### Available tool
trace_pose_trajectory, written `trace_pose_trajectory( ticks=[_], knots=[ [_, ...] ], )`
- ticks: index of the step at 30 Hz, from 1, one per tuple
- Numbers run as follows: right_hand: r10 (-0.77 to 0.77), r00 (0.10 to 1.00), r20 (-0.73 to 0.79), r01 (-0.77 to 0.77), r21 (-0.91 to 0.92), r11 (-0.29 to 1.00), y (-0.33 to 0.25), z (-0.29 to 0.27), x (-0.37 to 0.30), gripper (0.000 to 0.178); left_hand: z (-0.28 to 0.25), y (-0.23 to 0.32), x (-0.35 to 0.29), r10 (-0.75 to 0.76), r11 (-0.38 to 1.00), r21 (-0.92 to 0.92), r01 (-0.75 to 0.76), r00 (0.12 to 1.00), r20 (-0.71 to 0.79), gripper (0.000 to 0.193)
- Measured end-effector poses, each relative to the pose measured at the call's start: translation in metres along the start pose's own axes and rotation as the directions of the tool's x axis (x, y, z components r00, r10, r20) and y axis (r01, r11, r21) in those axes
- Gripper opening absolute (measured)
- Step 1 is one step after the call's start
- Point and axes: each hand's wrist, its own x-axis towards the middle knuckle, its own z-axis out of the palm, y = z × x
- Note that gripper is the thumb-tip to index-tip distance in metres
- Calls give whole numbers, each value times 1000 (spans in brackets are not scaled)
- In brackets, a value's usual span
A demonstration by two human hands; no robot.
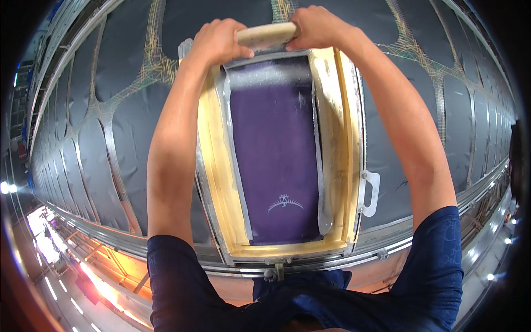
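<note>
Both my arms reach to the far end of a screen printing frame [344,166], whose borders are covered with yellowish tape. My left hand [218,41] grips the left end of a pale squeegee [266,36]. On its right end my right hand [318,27] is closed as well. The squeegee lies crosswise at the frame's far edge. Below it stretches the purple mesh [274,149], with a whitish wet-looking band across its far end. A small pale arched design [285,203] shows near the mesh's close end. The squeegee's blade edge is mostly hidden.
A long table with dark grey panels [133,110] runs left and right under the frame. Mesh-like tape strips [406,41] lie between panels. A white handle [371,193] juts from the frame's right side. A metal rail [387,247] runs along the near edge. Orange light glows lower left.
</note>
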Motion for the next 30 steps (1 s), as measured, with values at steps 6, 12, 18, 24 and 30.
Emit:
trace_pose_trajectory(
  ticks=[6,12,18,24,30],
  knots=[
    [1,999,-41,-2,-7,1000,-10,19,-22,40,13,10,-25,-29,1000,7,29,1000,-12,55],
    [-14,999,-33,12,-61,998,-78,63,-129,37,47,48,-151,-7,999,-48,7,1000,0,43],
    [-30,992,-126,26,-27,999,-170,119,-294,30,94,114,-324,130,990,-52,-135,988,-78,21],
    [-11,995,-101,15,42,999,-210,128,-356,22,108,139,-393,122,983,-128,-130,990,-73,16],
    [-21,989,-144,7,-100,995,-142,79,-229,23,63,87,-255,121,992,-9,-122,989,-90,19]
  ],
)
